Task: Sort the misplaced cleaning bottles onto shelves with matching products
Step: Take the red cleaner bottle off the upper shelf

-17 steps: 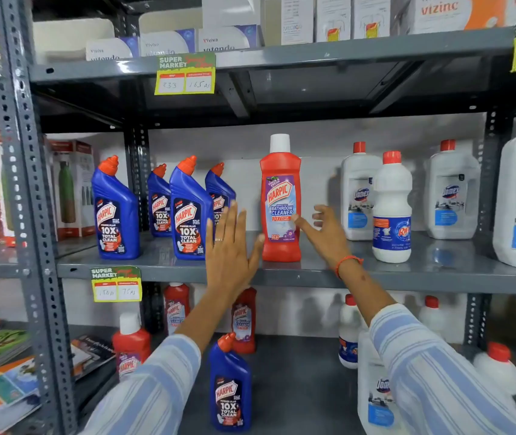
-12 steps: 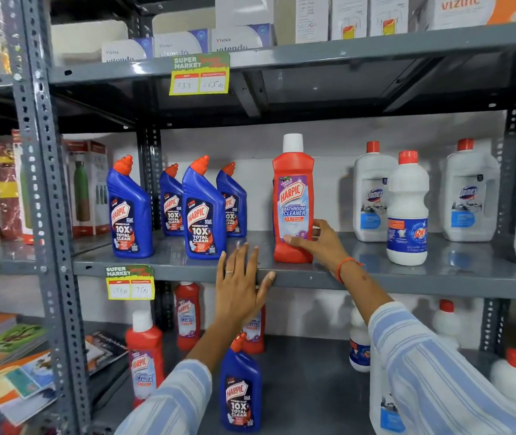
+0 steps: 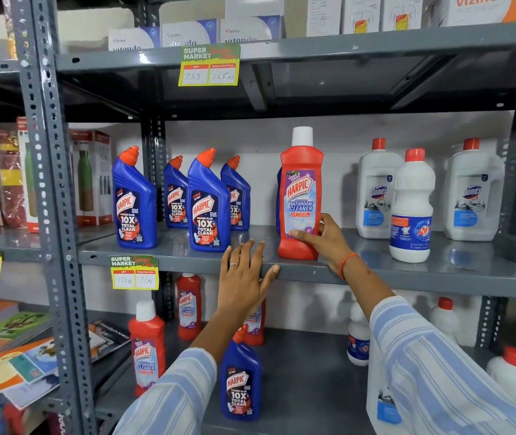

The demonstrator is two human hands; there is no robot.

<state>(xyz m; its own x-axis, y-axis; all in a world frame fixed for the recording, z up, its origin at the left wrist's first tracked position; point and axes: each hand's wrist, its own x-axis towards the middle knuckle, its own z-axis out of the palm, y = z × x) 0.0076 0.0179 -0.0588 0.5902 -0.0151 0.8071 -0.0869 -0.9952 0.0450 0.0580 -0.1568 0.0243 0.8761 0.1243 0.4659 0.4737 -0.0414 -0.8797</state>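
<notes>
Red bathroom-cleaner bottle (image 3: 301, 196) is standing centre-frame on the middle shelf (image 3: 407, 274), between the blue toilet-cleaner bottles (image 3: 209, 202) at left and the white bottles (image 3: 410, 205) at right — likely the misplaced one, since matching red bottles (image 3: 146, 346) are sitting on the lower shelf at lower left. Right hand (image 3: 325, 240) is wrapping its base, thumb across the label, probably low for a steady lift. Left hand (image 3: 244, 277) is spread flat and empty against the shelf edge — apparently bracing. Bottle's long axis is running vertical, white cap up, label facing the camera.
</notes>
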